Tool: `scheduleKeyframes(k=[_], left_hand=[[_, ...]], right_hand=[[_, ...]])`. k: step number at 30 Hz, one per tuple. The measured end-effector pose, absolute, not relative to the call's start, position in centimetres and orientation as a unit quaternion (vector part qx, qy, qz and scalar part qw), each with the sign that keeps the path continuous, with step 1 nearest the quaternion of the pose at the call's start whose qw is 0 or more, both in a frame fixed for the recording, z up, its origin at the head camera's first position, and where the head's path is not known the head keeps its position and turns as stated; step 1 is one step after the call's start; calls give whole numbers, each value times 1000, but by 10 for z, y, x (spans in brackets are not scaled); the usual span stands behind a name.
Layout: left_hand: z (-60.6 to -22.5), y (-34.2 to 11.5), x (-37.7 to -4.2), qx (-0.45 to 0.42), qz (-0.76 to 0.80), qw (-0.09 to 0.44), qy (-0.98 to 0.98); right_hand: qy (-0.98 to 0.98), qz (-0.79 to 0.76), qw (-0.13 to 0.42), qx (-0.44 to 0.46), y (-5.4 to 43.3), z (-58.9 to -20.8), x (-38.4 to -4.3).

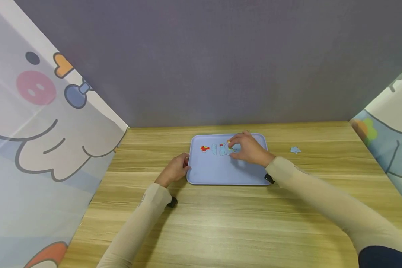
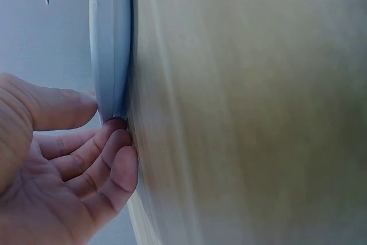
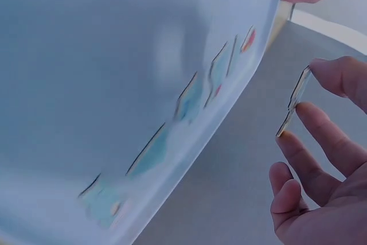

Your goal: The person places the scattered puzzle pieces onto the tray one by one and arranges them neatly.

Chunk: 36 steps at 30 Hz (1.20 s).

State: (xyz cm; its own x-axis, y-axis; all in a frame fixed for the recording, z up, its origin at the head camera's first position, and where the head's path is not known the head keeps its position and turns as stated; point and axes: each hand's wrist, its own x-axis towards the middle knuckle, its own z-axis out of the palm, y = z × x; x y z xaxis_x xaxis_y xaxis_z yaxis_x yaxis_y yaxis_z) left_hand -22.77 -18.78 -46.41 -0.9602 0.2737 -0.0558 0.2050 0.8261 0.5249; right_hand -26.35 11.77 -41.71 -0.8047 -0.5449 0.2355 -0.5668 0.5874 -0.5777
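Observation:
A pale blue rectangular tray (image 1: pixel 221 175) lies on the table. My left hand (image 1: pixel 175 168) grips its left rim; in the left wrist view the thumb is on the rim's upper side and the fingertips curl at its underside. Above the tray's right part, my right hand (image 1: pixel 250 149) pinches a thin puzzle piece (image 3: pixel 294 102) between thumb and fingertips. Along the tray's far side lie several flat pieces in a row, among them a red one (image 1: pixel 204 148), a narrow light blue one (image 1: pixel 214 149) and a wider blue one (image 1: pixel 223 150). The right hand partly hides the row's right end.
One light blue piece (image 1: pixel 295 150) lies on the wooden table (image 1: pixel 221 223) to the right of the tray. A grey panel (image 1: pixel 221 67) stands behind the table. Cartoon-printed walls (image 1: pixel 53 149) flank both sides.

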Motion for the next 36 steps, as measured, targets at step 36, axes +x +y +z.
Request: scheduleKeyframes(k=[36], left_hand=[[-461,-189,-226,137,266,64,952]], right_hand=[[-916,234,-92,313,16,-445,-254]])
